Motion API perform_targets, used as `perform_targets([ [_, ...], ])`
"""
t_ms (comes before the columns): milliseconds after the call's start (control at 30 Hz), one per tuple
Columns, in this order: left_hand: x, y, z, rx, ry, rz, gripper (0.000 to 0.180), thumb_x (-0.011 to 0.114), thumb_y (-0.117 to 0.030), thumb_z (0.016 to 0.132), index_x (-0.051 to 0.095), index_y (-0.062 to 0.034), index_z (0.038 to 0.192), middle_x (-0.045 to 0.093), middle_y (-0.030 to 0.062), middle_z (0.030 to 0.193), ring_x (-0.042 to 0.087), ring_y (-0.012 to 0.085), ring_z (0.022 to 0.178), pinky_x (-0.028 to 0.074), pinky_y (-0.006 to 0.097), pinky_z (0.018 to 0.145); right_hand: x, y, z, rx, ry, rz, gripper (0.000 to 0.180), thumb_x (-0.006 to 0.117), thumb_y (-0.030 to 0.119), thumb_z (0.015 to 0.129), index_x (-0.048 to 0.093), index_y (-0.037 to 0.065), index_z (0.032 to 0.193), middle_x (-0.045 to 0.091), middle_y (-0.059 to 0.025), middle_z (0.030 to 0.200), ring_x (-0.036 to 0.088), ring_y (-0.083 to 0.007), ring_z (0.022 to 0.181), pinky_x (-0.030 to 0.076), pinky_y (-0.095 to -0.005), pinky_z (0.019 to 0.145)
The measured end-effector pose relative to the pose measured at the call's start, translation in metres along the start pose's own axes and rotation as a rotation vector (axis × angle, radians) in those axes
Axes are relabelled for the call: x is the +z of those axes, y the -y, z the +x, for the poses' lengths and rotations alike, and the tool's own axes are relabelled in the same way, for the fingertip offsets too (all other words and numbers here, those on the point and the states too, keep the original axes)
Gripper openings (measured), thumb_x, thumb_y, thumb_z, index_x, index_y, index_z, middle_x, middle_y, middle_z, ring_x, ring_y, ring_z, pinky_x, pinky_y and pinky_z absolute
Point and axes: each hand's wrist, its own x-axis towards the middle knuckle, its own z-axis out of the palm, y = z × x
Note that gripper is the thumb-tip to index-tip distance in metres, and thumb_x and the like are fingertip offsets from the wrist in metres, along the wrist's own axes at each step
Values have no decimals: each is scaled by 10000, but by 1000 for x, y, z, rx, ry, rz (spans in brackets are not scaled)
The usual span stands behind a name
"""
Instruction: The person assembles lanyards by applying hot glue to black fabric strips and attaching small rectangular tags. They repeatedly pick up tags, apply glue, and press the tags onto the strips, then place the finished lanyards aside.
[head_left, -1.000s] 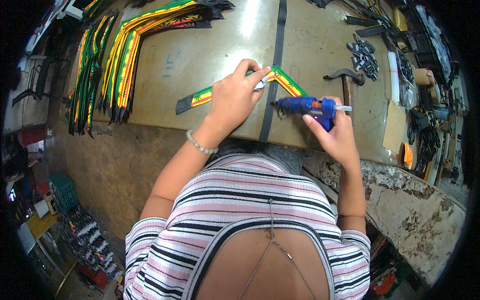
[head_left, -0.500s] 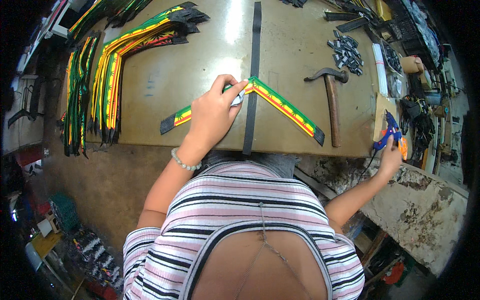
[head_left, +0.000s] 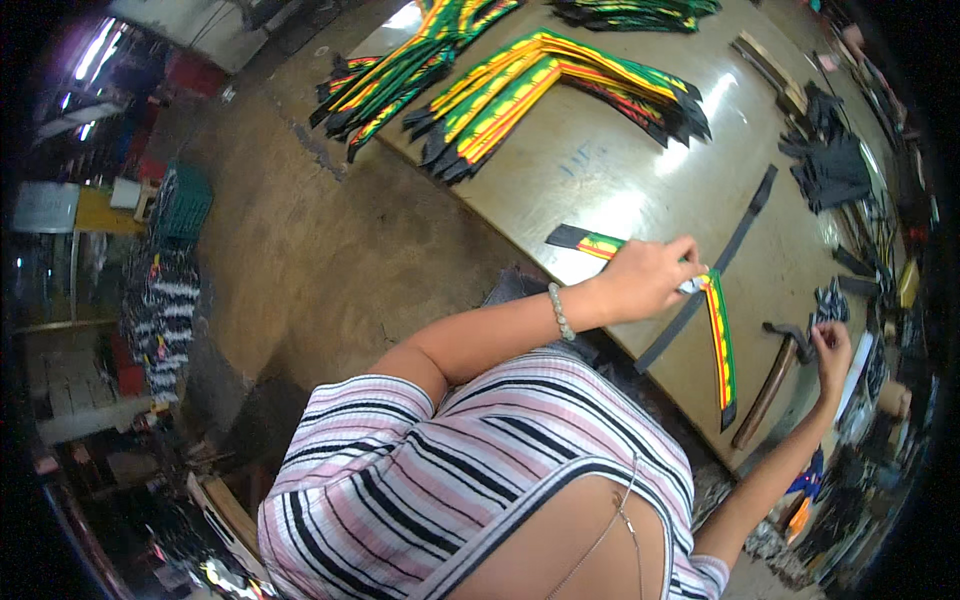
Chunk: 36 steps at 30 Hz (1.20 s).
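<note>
The V-shaped strap (head_left: 700, 300), striped green, yellow and red with black tips, lies on the tan worktable (head_left: 600, 170), one leg running left under the person's wrist and the other down toward the near edge. The left hand (head_left: 645, 275) is closed over the bend of the V, fingers curled and pressing it down onto the long black strip (head_left: 715, 270) that crosses beneath it; that grip looks unchanged from a second ago. What has changed is the other side: a second ago the right hand (head_left: 830, 350) held a blue glue gun at the strap's bend, half a second ago it had carried the gun off past the table's right edge, and now the gun is out of that hand, which has come back to the head of the hammer (head_left: 775, 375) lying just beside the strap's lower leg. Its fingers are curled against the dark head; whether they have truly closed around it I cannot tell. I judge the gluing of this joint done and the pressing or tapping stage at hand. Further out, piles of finished striped straps (head_left: 540, 90) lie at the table's far side, and black pieces (head_left: 835, 160) are heaped to the right.
</note>
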Motion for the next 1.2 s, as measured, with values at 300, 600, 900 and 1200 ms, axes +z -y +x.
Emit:
perform_targets([
  [300, -2, -3, 3, -52, 59, -30, 422, 774, -154, 734, 685, -155, 1147, 582, 23, 1105, 674, 256, 769, 551, 394, 643, 0, 77, -64, 157, -468, 737, 232, 673, 114, 942, 634, -16, 1129, 641, -65, 964, 622, -139, 876, 530, -290, 832],
  [600, -27, -31, 16, -87, -36, -446, 228, 803, -167, 808, 754, -40, 992, 674, 101, 840, 646, 191, 709, 516, 307, 663, 106, 271, -113, 214, -50, 1288, 196, 675, 6, 912, 649, -48, 1098, 708, -107, 959, 696, -162, 793, 581, -276, 742],
  [900, -41, -21, 17, -508, 386, -715, 216, 776, -193, 859, 724, 16, 853, 682, -6, 793, 566, 42, 730, 470, 240, 645, 114, 285, -116, 306, 132, 1320, 267, 694, 22, 906, 599, -48, 1146, 685, -85, 922, 671, -119, 761, 563, -250, 696],
  [1200, -38, -16, 34, -387, 97, -459, 354, 745, -305, 855, 698, 45, 826, 637, 221, 699, 598, 240, 570, 476, 358, 580, 127, 268, -107, -56, -393, 219, 182, 686, 38, 867, 695, 11, 1047, 646, -127, 1001, 627, -265, 890, 502, -342, 798],
])
